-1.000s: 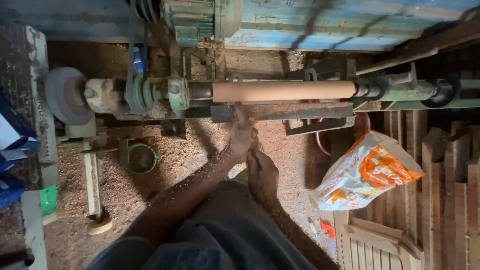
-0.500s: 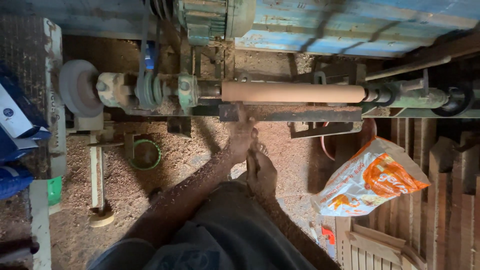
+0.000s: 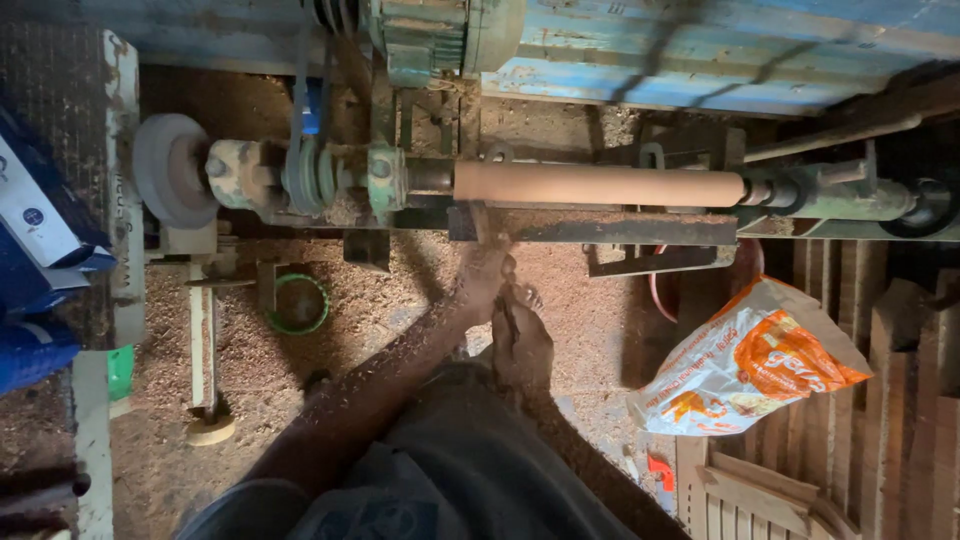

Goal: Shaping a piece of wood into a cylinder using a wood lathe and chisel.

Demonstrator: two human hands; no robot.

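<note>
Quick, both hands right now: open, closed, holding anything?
Left hand: grip closed on something thin against the tool rest; what it is cannot be told.
Right hand: fingers curled, just behind the left; contents cannot be told.

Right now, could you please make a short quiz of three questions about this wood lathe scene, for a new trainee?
1. True or false: the wooden cylinder is mounted horizontally on the lathe.
2. Which lies right of the hands: A) orange and white bag, B) grey wheel?
3. Fill in: the left hand reaches toward the tool ____ under the cylinder; the right hand sits behind it.

Key: 1 true; 2 A; 3 rest.
</note>
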